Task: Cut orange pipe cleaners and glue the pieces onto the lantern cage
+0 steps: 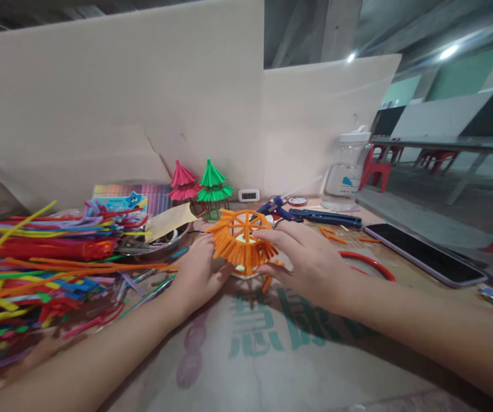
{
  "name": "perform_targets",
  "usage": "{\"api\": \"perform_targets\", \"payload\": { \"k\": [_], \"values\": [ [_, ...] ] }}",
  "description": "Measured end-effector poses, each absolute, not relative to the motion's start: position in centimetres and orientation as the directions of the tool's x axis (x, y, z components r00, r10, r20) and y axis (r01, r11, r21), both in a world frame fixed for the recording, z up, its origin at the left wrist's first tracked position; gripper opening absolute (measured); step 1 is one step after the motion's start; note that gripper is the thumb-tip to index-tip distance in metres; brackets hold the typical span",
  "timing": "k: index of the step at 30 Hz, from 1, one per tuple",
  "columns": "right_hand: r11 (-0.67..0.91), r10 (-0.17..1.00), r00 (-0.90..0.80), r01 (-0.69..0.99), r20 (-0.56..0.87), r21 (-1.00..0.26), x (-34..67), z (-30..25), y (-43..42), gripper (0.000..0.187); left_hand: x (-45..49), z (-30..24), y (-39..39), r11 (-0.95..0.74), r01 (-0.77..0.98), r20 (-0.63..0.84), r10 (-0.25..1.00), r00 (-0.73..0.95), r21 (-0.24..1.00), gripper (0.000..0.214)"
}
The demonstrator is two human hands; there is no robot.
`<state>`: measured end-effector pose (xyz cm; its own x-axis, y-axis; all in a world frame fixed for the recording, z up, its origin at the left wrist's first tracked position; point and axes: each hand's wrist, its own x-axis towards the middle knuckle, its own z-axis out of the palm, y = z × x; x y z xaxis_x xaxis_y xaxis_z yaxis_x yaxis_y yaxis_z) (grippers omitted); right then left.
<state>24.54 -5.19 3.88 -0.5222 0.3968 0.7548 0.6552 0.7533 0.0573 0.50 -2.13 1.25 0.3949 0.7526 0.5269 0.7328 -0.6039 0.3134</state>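
Observation:
An orange pipe-cleaner roof piece (pixel 241 239), wheel-shaped on top with a fringe of short strands, sits at the middle of the table. My left hand (pixel 197 272) grips its left edge with curled fingers. My right hand (pixel 304 257) lies over its right side, fingers pressed on the fringe. Loose orange bits (pixel 330 233) lie just right of it.
A big heap of coloured pipe cleaners (pixel 36 257) fills the left. Behind stand a pink (pixel 183 183) and a green paper pagoda (pixel 213 186), a blue glue gun (pixel 278 209), a jar (pixel 346 174), a red ring (pixel 369 263) and a phone (pixel 424 253) at the right.

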Motion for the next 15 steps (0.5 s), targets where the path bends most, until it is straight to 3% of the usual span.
{"api": "perform_targets", "payload": {
  "k": [3,15],
  "values": [
    [0.760,0.344,-0.530,0.642,0.775,0.102,24.40,3.72,-5.00,0.034,0.50,1.22,-2.18,-0.621,0.741,0.511,0.738,0.442,0.256,0.033],
    [0.765,0.336,-0.518,0.637,0.787,0.092,23.81,3.98,-4.90,0.022,0.20,0.57,-1.84,-0.630,0.750,0.518,0.718,0.465,0.199,0.035]
  ]
}}
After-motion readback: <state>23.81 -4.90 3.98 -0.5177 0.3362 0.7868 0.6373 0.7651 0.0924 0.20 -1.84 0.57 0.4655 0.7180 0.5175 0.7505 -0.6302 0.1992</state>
